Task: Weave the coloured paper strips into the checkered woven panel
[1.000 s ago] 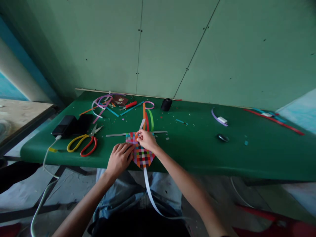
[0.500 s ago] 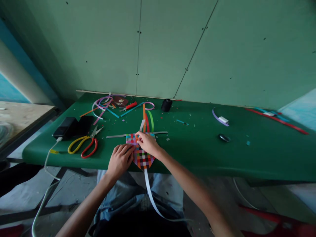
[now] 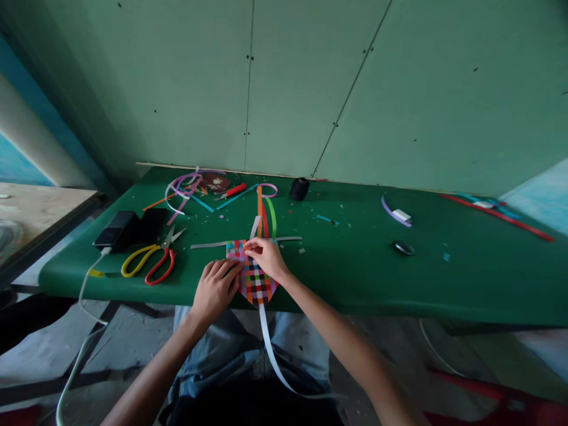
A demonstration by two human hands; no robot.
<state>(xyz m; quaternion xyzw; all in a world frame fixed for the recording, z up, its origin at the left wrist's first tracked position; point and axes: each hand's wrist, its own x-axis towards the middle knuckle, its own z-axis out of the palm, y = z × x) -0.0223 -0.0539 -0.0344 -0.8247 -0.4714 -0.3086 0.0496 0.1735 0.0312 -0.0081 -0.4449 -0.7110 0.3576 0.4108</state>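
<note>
A small woven piece of many-coloured flat strips lies at the table's front edge, its near end pointed. My left hand rests at its left side, with bent fingers pressing the edge down. Over its upper part, my right hand has thumb and fingertips pinched together on the weave; which strip they grip is hidden. Loose ends stick out at the far side: an orange strip, a red strip and a green strip. From the near point a long white strip hangs down over my lap.
Scissors with one yellow and one red handle lie left, beside a black device with a white cable. Farther back are a red-handled cutter, loose strips and a black spool. A dark oval object lies right.
My right hand's fingers have shifted slightly on the upper weave, still pinched. The left hand and the woven piece look the same.
</note>
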